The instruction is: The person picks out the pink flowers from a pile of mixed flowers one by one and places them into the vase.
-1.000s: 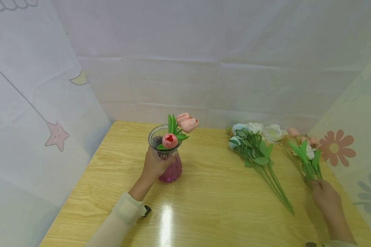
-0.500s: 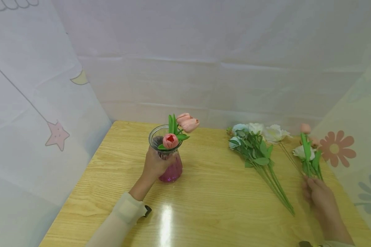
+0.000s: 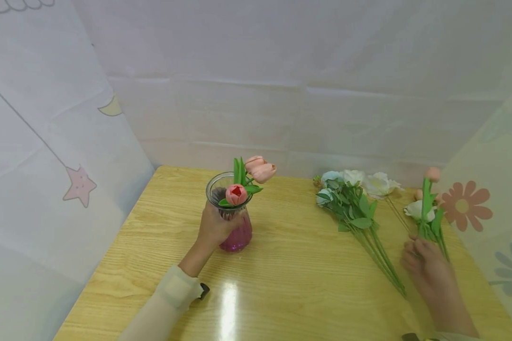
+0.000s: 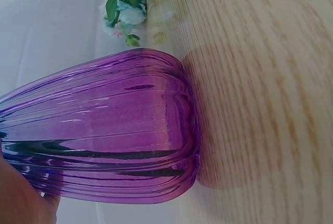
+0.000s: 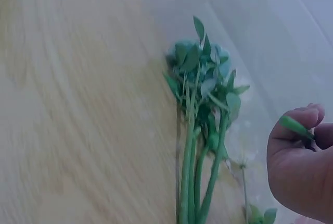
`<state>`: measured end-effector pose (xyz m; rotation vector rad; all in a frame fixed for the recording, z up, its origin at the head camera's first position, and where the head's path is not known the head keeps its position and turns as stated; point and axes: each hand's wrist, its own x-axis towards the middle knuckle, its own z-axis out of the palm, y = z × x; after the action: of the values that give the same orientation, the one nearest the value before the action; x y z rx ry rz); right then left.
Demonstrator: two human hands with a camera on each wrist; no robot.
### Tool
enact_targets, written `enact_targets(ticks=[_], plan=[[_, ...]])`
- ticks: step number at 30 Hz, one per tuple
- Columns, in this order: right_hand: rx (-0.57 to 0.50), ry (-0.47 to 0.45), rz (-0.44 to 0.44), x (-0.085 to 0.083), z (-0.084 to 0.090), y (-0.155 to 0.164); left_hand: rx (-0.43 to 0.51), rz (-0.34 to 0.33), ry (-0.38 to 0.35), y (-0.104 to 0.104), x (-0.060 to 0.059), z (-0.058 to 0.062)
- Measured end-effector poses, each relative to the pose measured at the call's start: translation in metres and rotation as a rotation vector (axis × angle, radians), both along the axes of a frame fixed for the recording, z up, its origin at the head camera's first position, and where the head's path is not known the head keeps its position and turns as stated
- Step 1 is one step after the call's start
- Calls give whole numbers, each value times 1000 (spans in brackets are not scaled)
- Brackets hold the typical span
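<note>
My left hand [image 3: 215, 227] grips the neck of a purple ribbed glass vase [image 3: 235, 235] standing on the wooden table [image 3: 298, 270]; the vase fills the left wrist view [image 4: 104, 130]. Three pink tulips [image 3: 256, 171] stick out of its mouth. At the right, my right hand [image 3: 424, 258] pinches the green stem of a pink tulip [image 3: 432, 174] and holds it lifted and upright; that stem [image 5: 294, 126] shows between the fingers in the right wrist view.
A bunch of white and pale blue flowers [image 3: 350, 189] with long green stems lies on the table right of centre, also the bunch [image 5: 200, 130] in the right wrist view. More white and pink flowers [image 3: 418, 208] lie behind my right hand. Printed fabric walls close in left, back and right.
My right hand has taken a pink tulip from the pile at the right, lifted it upright and moved slightly left. The left hand and vase have stayed still.
</note>
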<state>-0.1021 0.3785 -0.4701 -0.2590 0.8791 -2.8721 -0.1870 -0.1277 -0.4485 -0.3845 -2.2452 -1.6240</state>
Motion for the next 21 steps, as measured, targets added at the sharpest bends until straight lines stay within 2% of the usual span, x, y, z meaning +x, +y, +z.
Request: enact_targets(ticks=[7, 11, 21], plan=[[-146, 87, 71, -6, 9, -27, 0, -3, -4, 0, 1, 1], [-192, 140, 80, -10, 13, -41, -4, -2, -11, 0, 1, 2], [-114, 210, 55, -20, 26, -72, 5, -7, 9, 0, 0, 0]])
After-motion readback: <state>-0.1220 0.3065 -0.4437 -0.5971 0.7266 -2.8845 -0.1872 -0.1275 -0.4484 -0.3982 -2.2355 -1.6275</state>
